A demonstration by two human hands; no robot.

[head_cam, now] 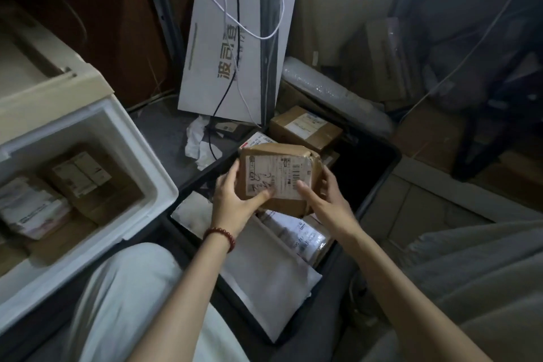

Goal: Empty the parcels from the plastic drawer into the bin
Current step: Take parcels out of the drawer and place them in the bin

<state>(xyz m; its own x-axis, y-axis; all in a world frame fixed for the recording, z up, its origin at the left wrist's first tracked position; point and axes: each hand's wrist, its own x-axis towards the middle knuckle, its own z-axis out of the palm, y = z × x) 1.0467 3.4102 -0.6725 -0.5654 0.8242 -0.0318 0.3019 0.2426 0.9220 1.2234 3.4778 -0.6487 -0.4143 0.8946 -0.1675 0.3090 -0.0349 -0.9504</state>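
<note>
Both grips are up over the black bin [202, 179], sharing one brown parcel [276, 176].

Left grip [232, 200]: thumb laid on the parcel's labelled face, fingers curled round its left edge. Red bead bracelet [220, 236] on that wrist.

Right grip [326, 200]: thumb on the label's lower right, fingers wrapped round the right edge.

Parcel held clear of the bin's contents, label face toward the camera, slightly tilted.

Beneath the grips, in the bin: a white mailer [264, 273] lying flat, and a taped parcel [296, 232] just beside it, under the right grip. Beyond the grips, at the bin's far end: a brown box [305, 126] with a white label.

Left of the left grip, well apart: the plastic drawer [141, 156], white, open. Inside it are a small brown carton [79, 176] and a pale wrapped packet [29, 209] next to it.

Beyond the grips, on the floor: crumpled paper [197, 141] and a white printed board [235, 53] leaning upright, with a white cable [264, 37] hanging across it. Roll of bubble wrap [332, 91] past the bin's far edge.
</note>
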